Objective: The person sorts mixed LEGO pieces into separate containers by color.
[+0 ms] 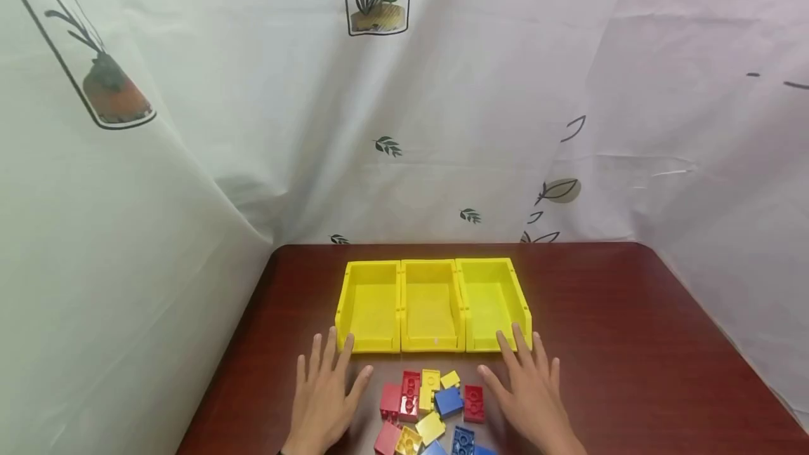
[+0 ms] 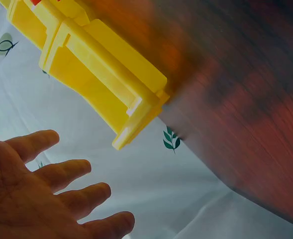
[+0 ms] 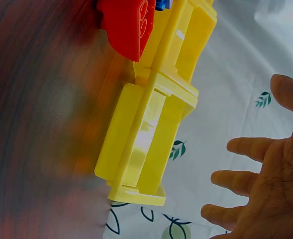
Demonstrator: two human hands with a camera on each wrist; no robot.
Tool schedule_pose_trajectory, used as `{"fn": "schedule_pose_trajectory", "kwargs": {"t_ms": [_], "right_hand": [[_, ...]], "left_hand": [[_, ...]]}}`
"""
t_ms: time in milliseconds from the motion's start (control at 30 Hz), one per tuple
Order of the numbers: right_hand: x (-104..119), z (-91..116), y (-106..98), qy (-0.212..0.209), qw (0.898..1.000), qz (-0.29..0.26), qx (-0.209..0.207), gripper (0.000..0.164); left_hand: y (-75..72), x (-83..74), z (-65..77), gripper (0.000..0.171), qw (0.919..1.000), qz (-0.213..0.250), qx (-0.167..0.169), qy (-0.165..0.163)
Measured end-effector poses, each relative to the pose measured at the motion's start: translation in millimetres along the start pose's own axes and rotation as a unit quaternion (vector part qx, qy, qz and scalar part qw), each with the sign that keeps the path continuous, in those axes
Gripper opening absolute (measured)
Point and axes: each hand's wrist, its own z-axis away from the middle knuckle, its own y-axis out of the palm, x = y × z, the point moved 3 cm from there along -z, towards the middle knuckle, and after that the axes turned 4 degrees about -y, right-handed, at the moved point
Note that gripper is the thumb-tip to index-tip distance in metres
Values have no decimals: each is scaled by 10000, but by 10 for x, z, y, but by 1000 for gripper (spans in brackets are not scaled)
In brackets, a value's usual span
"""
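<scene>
My left hand (image 1: 324, 399) is spread with straight fingers at the left of a pile of toy building blocks, its fingertips near the left yellow bin (image 1: 373, 307). On the pile's other side, my right hand (image 1: 531, 395) is spread too, fingertips overlapping the front of the right yellow bin (image 1: 493, 300) in the head view. Neither hand holds anything. Between them lie red blocks (image 1: 410, 395), yellow blocks (image 1: 431, 428) and blue blocks (image 1: 449, 402). Closest to the right hand is a red block (image 1: 474, 404), which also shows in the right wrist view.
The middle yellow bin (image 1: 432, 304) stands side by side with the other two, open fronts toward me. All three are on a dark red-brown table (image 1: 632, 343). White printed cloth (image 1: 474, 104) hangs behind the table and along both sides.
</scene>
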Motion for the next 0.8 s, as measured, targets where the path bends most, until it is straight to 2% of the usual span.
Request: {"fn": "schedule_pose_trajectory", "kwargs": {"t_ms": [200,400,533,667,767,800], "right_hand": [[38,161,-8,22,9998,35,-176,76],[157,364,16,-160,9989,-51,-440,65],[219,547,100,-381,9976,-244,-522,62],[239,731,240,-708,9947,-354,-654,55],[244,839,397,-1230,9883,-151,-885,46],[240,875,452,-1332,9879,-168,-780,44]], "left_hand": [[9,12,-151,70,9996,-41,-142,257],[-59,110,-430,75,9990,46,-270,339],[-91,160,-636,79,9992,136,-261,274],[-85,215,-820,82,9995,306,-6,93],[-80,327,-892,82,9989,420,139,-165],[-75,367,-912,81,9986,442,172,-233]]}}
